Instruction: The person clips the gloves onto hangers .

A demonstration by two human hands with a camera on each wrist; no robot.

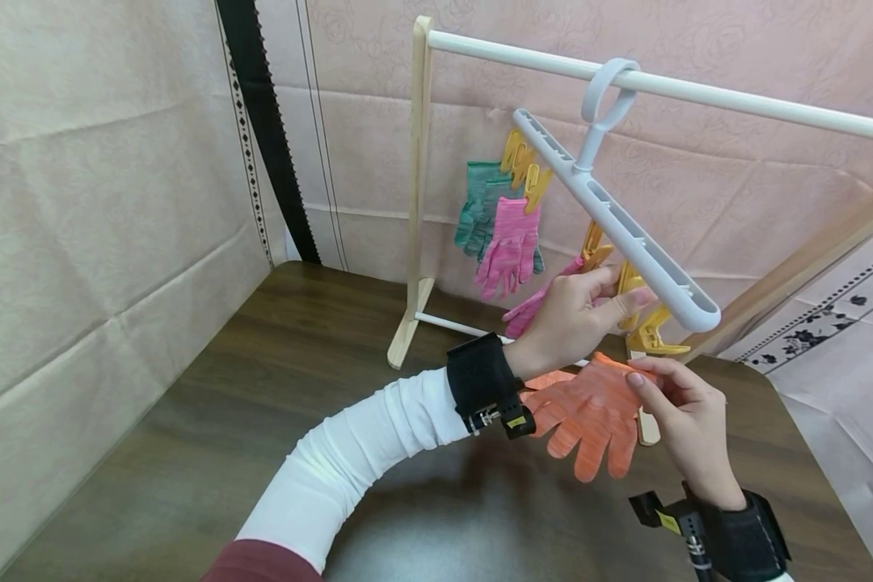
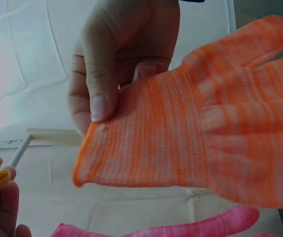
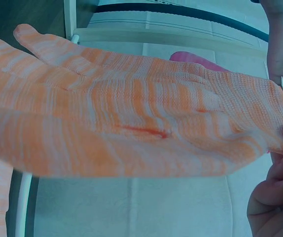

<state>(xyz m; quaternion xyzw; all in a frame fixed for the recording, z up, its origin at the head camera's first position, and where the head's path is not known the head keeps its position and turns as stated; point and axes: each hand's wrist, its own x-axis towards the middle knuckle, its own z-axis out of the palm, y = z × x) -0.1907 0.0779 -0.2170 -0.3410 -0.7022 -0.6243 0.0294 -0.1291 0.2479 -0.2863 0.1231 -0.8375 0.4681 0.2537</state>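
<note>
My right hand (image 1: 687, 412) pinches an orange knit glove (image 1: 592, 408) at the edge of its cuff, its fingers hanging down to the left. In the left wrist view the thumb lies on the cuff of that glove (image 2: 151, 133). My left hand (image 1: 571, 319) is raised under the hanger (image 1: 618, 218), thumb and fingers pinching a yellow clip (image 1: 629, 287). Another yellow clip (image 1: 658, 333) hangs at the near end of the hanger, just above my right hand. Part of a second orange glove (image 1: 549, 380) shows behind the first.
The pale blue hanger hooks over a white rail (image 1: 509, 52) on a wooden stand (image 1: 418, 178). Yellow clips (image 1: 534, 186) hold teal gloves (image 1: 476, 206) and a pink glove (image 1: 509, 246) at its far end. Another pink glove (image 1: 524, 314) hangs behind my left hand. Below is a dark wooden table (image 1: 247, 428).
</note>
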